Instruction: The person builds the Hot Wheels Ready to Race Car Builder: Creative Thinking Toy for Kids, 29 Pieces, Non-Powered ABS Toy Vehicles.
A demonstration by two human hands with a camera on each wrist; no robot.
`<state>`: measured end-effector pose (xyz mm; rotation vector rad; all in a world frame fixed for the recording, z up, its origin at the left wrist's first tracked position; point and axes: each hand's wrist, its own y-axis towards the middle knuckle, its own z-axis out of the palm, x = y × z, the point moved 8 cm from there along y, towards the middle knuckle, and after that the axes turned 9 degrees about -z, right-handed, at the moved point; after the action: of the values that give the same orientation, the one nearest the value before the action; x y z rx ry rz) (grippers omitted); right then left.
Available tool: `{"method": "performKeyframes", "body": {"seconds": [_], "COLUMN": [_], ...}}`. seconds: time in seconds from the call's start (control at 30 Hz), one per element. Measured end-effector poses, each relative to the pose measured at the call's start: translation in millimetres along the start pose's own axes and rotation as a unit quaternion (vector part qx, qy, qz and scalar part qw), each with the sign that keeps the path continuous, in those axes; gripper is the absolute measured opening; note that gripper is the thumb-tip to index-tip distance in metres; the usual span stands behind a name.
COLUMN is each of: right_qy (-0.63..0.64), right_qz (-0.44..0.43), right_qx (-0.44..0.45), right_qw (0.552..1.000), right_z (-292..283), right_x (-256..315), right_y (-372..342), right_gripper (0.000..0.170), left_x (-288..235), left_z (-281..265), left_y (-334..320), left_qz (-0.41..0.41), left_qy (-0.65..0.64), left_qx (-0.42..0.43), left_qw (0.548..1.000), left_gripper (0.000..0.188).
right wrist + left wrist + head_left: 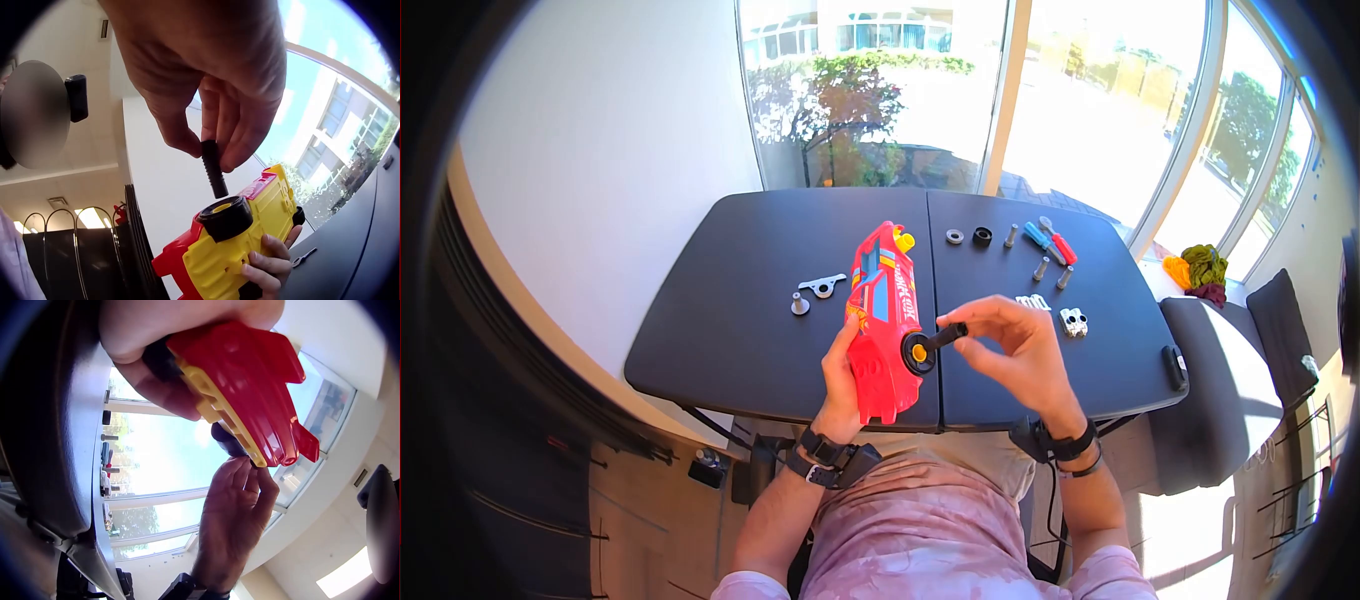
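My left hand (840, 375) grips a red toy truck (885, 325), tilted up above the black table. The yellow underside of the truck shows in the right wrist view, with left fingers (265, 269) spread against it. A black wheel (232, 225) with a yellow centre faces my right hand (1020, 355). Thumb and fingertips of that hand pinch a black ribbed peg (213, 167). Its free end points down at the wheel's centre, right by the wheel face. The far side of the truck is hidden.
On the table (730, 260) lie a grey bracket (823, 287) and a grey bolt (799, 304) at left. To the right are several grey bolts (1041, 268), a black ring (982, 236), a blue-handled tool (1037, 236), a red-handled tool (1064, 248) and a silver block (1073, 321).
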<state>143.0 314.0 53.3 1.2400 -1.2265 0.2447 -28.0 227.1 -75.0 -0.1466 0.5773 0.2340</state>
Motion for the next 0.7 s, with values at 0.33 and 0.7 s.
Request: {"method": "performKeyframes", "body": {"seconds": [0.33, 0.7], "right_qy": [-0.238, -0.389], "right_qz": [-0.085, -0.099], "right_qx": [0.049, 0.116], "right_qw": [0.966, 0.909], "right_z": [22, 27], "right_x": [34, 32], "right_y": [-2, -12], "right_gripper": [0.025, 0.023], "left_x": [0, 2], "left_z": [2, 1], "left_y": [-3, -3], "left_qz": [-0.002, -0.009], "left_qy": [0.008, 0.005], "left_qx": [0.018, 0.024], "left_qw": [1.0, 1.0], "left_gripper": [0.066, 0.063]}}
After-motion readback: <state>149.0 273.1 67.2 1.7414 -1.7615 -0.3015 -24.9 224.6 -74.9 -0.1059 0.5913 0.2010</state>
